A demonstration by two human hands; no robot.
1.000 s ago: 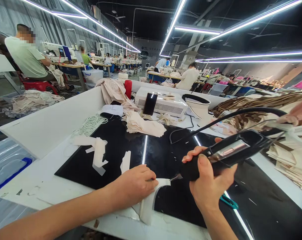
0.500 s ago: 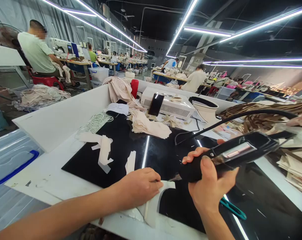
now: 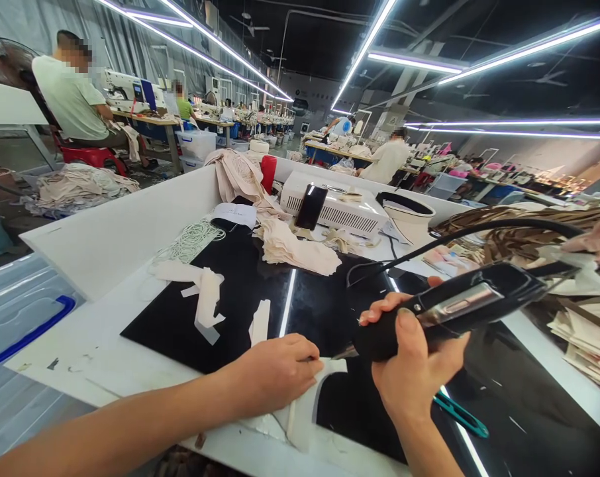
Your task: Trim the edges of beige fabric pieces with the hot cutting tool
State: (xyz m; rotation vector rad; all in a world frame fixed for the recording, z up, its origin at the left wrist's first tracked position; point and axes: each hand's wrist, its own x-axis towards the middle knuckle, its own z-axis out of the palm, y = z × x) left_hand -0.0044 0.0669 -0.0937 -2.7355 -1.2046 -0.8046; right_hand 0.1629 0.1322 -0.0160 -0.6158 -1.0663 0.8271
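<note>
My left hand point(image 3: 277, 371) rests at the front edge of the black sheet, its fingers curled and closed on a curved white fabric piece point(image 3: 304, 411). What lies under its fingertips is hidden. In my right hand point(image 3: 416, 374) is a black corded handheld tool point(image 3: 471, 308) with a thick body and a silver panel. Its metal tip point(image 3: 348, 352) points left and sits close to the fabric's upper edge; I cannot tell if they touch. A pair of teal thread snips point(image 3: 461, 416) lies beside my right wrist. A narrow white fabric strip point(image 3: 259, 322) lies just beyond my left hand.
A stack of cream fabric pieces point(image 3: 300, 248), a phone point(image 3: 310, 207) and a white vented box point(image 3: 350, 209) stand at the back. Fabric scraps point(image 3: 209, 298) and pale green cord point(image 3: 193, 238) lie left. The tool's black cable point(image 3: 489, 225) arches right. A seated person point(image 3: 71, 99) is far left.
The tool and my right hand have shifted very slightly left and down. My left hand and the fabric stay in place.
</note>
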